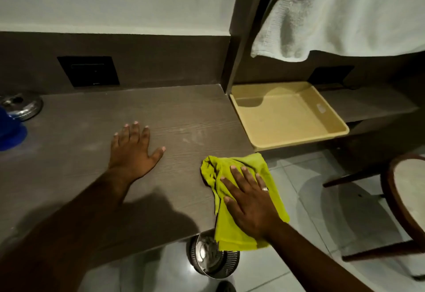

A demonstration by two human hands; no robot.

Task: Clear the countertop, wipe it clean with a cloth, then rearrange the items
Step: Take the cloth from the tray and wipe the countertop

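Pressing right hand (249,202) flat on cloth (232,229) — yellow-green, crumpled (overhanging countertop (161,119) edge).

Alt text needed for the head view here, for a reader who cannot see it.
A right hand presses a yellow-green cloth flat at the near right edge of a dark wood-grain countertop, while the left hand rests open on the surface. A beige tray sits further right; a metal bin stands below.
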